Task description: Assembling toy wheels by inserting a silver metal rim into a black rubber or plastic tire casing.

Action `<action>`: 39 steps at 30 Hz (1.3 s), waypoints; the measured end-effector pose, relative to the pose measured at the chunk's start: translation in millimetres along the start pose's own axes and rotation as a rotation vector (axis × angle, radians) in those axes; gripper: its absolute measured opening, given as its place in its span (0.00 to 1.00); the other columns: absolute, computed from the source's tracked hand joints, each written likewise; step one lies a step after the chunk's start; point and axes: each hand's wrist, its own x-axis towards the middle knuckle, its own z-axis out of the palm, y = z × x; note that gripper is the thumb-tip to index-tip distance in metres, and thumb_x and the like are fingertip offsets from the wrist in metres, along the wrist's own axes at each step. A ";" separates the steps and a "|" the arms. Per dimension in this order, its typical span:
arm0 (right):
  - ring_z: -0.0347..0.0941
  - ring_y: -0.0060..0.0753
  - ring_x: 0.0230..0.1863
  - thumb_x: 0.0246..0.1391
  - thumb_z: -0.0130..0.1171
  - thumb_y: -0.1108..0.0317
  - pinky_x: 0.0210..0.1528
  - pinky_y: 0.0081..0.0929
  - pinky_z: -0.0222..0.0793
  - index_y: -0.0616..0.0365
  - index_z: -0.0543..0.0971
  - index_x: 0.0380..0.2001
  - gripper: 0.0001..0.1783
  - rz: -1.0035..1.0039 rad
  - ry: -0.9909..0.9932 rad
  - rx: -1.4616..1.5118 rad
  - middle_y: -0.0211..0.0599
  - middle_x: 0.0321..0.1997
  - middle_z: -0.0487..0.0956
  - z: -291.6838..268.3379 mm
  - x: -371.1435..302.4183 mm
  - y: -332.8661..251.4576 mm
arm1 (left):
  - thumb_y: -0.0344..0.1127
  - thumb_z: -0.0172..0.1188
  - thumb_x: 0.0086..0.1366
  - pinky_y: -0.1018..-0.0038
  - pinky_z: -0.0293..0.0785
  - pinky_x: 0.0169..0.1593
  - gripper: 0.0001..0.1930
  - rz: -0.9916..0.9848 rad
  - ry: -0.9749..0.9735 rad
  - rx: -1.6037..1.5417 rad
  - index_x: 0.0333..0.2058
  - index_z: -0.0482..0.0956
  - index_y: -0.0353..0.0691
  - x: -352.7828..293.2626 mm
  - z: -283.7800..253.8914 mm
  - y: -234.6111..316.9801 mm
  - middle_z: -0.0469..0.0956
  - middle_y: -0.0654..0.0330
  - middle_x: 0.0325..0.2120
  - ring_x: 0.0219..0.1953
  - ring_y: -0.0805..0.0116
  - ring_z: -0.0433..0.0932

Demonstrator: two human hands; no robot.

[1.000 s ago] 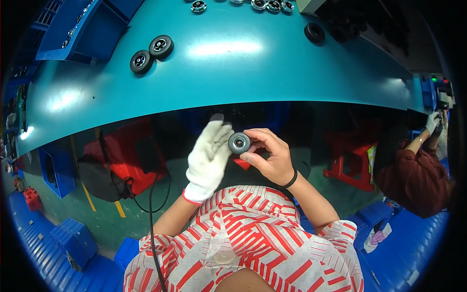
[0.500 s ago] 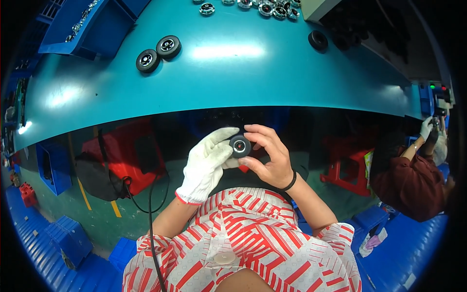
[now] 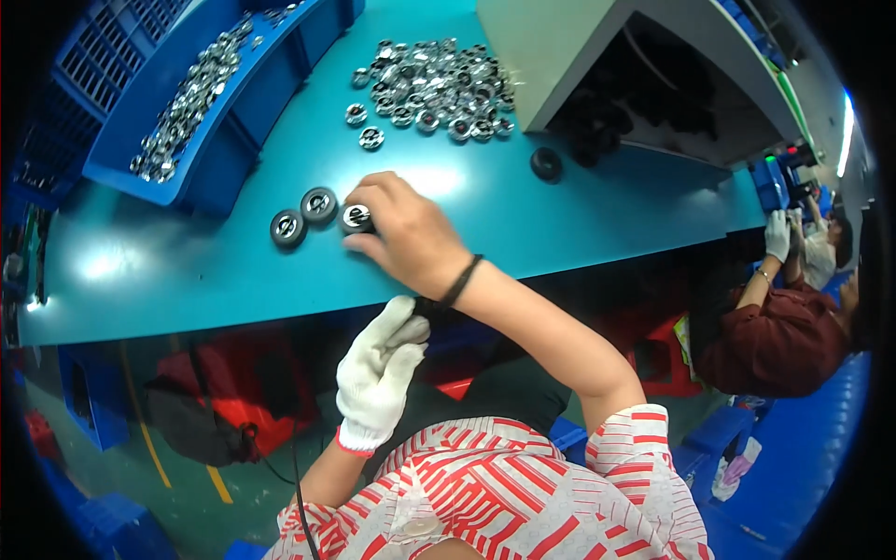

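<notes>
My bare right hand reaches over the teal table, its thumb and fingers closed around a small black toy wheel with a silver hub. Just left of it lie two similar wheels, a nearer one and a farther one, both with their hubs facing up. In front of the table edge, my left hand wears a white knit glove. Its fingers are loosely bent, the thumb stands apart from them, and nothing shows in its grasp.
A heap of silver hubs covers the table's far part. On the left stands a blue bin of hubs. A black tyre lies before a pale box-like housing with dark tyres inside. Another person works at the right.
My right hand has moved from beside the left hand out over the table, carrying the wheel to the pair of wheels. The gloved hand has let go. The view has shifted, showing more table.
</notes>
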 end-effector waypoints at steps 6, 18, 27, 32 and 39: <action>0.74 0.45 0.43 0.44 0.66 0.69 0.42 0.33 0.72 0.57 0.75 0.36 0.14 -0.039 0.169 -0.189 0.41 0.45 0.74 -44.4 -5.5 18.1 | 0.19 0.52 0.61 0.71 0.73 0.51 0.23 -0.034 0.052 0.048 0.56 0.65 0.29 -5.0 -10.5 -6.4 0.76 0.48 0.45 0.47 0.63 0.76; 0.73 0.30 0.35 0.55 0.57 0.67 0.37 0.24 0.70 0.62 0.75 0.38 0.11 0.489 0.149 0.330 0.37 0.40 0.77 -105.2 -86.9 23.7 | 0.22 0.51 0.63 0.70 0.73 0.51 0.23 -0.228 -0.104 -0.046 0.58 0.62 0.29 -4.6 17.2 -13.1 0.74 0.46 0.46 0.48 0.61 0.75; 0.74 0.23 0.35 0.64 0.46 0.59 0.34 0.16 0.70 0.61 0.74 0.42 0.16 1.064 -0.015 1.615 0.35 0.37 0.78 -55.6 -163.8 -16.4 | 0.18 0.58 0.57 0.67 0.68 0.57 0.31 -0.142 -0.070 -0.040 0.60 0.58 0.30 -9.4 22.5 -20.9 0.71 0.46 0.51 0.53 0.58 0.72; 0.71 0.19 0.29 0.64 0.47 0.57 0.32 0.14 0.68 0.58 0.75 0.42 0.16 1.118 -0.133 1.574 0.32 0.33 0.77 -39.0 -176.6 -15.5 | 0.21 0.64 0.53 0.69 0.68 0.57 0.33 -0.137 -0.080 0.250 0.58 0.62 0.29 -16.6 13.7 -27.1 0.72 0.49 0.50 0.52 0.61 0.74; 0.70 0.18 0.28 0.62 0.51 0.55 0.31 0.13 0.66 0.58 0.75 0.44 0.18 1.127 -0.162 1.453 0.32 0.33 0.78 -31.2 -176.9 -19.4 | 0.18 0.63 0.51 0.70 0.71 0.54 0.32 -0.178 -0.027 0.278 0.56 0.64 0.28 -22.3 9.5 -24.2 0.73 0.49 0.49 0.49 0.63 0.75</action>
